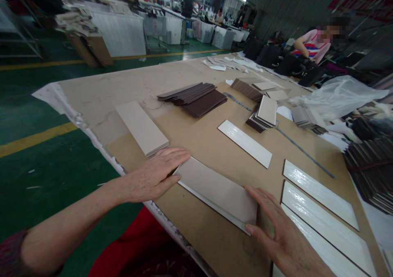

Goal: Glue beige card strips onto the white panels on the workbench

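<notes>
A long beige panel (217, 189) lies on the table in front of me, on a strip whose pale edge shows along its near side. My left hand (159, 172) holds its left end, fingers straight at the far corner and thumb at the near one. At the right end, my right hand (273, 224) grips the panel between thumb and fingers. Just beyond my left hand lies a neat stack of beige panels (143, 127). Glossy white-coated strips lie to the right, one strip (319, 193) farther out and another strip (328, 228) beside my right hand.
A fanned pile of dark brown panels (199, 99) and a smaller stack (265, 111) stand farther back. A thin metal rod (303, 150) lies to the right. Dark stacked panels (373, 170) and clear plastic (340, 93) line the right side. A person (315, 43) is beyond the table.
</notes>
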The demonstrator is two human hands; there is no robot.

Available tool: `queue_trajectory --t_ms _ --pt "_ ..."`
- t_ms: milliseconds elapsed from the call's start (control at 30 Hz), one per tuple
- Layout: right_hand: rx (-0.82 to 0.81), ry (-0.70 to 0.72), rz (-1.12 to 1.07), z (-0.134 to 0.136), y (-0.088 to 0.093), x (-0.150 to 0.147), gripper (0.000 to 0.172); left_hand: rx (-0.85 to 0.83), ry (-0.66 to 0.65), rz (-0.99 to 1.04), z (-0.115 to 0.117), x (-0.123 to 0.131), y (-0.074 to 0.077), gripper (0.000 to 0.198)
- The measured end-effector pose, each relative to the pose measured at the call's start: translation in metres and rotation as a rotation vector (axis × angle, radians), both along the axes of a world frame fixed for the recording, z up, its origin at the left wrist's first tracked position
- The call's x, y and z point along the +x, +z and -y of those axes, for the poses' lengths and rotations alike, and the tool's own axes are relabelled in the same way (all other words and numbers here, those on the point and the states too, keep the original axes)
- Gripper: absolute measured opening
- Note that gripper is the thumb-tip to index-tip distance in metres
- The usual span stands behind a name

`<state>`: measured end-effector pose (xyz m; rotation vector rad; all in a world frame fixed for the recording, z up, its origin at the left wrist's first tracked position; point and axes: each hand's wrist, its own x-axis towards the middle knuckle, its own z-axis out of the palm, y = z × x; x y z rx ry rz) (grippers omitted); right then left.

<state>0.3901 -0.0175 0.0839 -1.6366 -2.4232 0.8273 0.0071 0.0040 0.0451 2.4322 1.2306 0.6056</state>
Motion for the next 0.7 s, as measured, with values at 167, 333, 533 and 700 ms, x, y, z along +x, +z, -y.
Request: queue_trajectory --t_ms 167,333,533,700 --pt "0.02 0.057 -0.003 -0.001 0.002 -0.002 0.064 0.011 0.0 -0.036 -0.001 0.002 0.0 0.045" --pt "0.069 0.177 0.001 0.0 0.006 -0.006 0.06 0.087 -0.009 -0.059 -0.003 0.001 -0.006 0.045" --pt "0.095 0.206 0.04 0.004 0.005 -0.01 0.06 0.104 -0.015 -0.074 -0.005 0.0 -0.008 0.044" --pt "0.116 0.225 0.097 0.008 0.006 -0.013 0.062 0.123 -0.02 -0.074 -0.005 0.0 -0.007 0.045"
